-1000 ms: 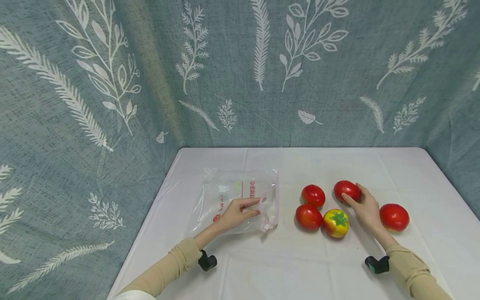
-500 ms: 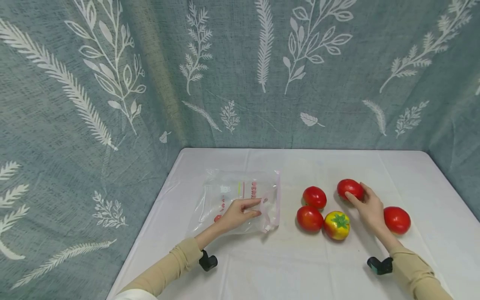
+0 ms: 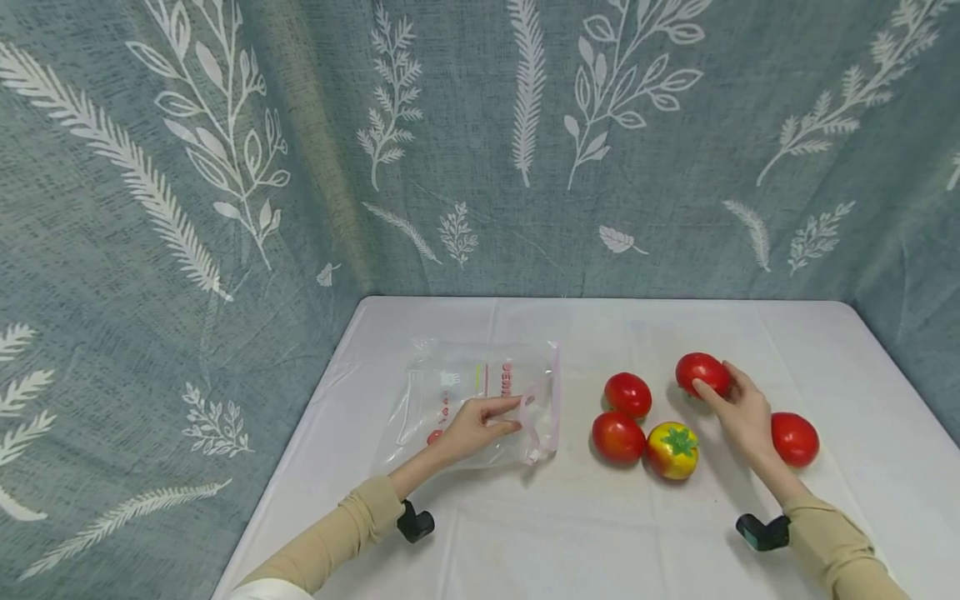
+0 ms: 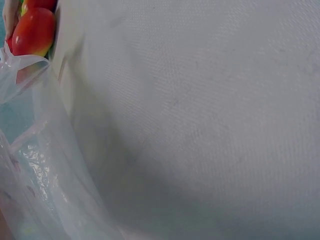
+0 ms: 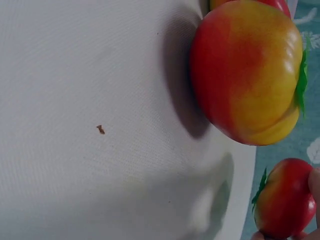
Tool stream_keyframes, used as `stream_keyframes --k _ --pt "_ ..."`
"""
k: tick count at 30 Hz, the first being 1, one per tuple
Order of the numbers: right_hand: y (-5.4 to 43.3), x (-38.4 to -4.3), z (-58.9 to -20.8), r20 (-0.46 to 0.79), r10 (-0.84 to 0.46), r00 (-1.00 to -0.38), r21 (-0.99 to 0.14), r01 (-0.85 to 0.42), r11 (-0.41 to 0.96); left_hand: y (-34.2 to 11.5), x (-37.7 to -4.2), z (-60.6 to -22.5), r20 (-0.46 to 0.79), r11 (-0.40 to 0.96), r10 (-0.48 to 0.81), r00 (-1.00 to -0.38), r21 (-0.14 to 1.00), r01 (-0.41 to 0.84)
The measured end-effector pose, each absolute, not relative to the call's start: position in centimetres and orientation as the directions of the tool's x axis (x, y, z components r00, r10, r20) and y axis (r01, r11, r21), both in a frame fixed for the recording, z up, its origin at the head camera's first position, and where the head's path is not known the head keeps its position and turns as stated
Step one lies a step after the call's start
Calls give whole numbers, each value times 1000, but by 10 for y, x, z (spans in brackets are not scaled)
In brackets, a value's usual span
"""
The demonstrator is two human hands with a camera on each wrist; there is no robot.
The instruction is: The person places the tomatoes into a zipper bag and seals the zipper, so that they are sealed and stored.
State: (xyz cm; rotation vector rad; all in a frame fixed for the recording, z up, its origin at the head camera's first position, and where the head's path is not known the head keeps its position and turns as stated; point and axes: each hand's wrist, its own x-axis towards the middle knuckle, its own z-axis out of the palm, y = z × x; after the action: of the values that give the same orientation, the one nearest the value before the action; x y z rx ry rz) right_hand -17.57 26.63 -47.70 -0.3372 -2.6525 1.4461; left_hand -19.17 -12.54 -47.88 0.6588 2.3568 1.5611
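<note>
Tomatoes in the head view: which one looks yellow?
The tomato whose green leafy top faces up; the other four tomatoes look red there.

Red lettering [image 3: 506, 379] on clear plastic bag [image 3: 465, 360], too small to read

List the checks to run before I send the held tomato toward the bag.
1. Right hand grips the held red tomato between thumb and fingers: ok.
2. Left hand holds the clear plastic bag near its mouth: ok.
3. Bag's mouth faces the tomato side: ok.
4. Mouth open wide enough: cannot tell.
5. Low, straight path unobstructed: not ok; another red tomato lies between.
</note>
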Motion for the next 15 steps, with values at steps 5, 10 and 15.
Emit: stream_keyframes --k 5,10,15 --pt "265 -176 -473 -7 254 -967 -847 140 512 -127 -191 -480 75 310 505 -860 914 262" --pt "264 -176 -471 -7 267 -964 -857 143 495 -127 -190 -478 67 299 505 -860 922 248" --pt "260 -175 -465 -13 286 -958 -861 156 484 -127 -190 -478 76 284 520 -851 924 257"
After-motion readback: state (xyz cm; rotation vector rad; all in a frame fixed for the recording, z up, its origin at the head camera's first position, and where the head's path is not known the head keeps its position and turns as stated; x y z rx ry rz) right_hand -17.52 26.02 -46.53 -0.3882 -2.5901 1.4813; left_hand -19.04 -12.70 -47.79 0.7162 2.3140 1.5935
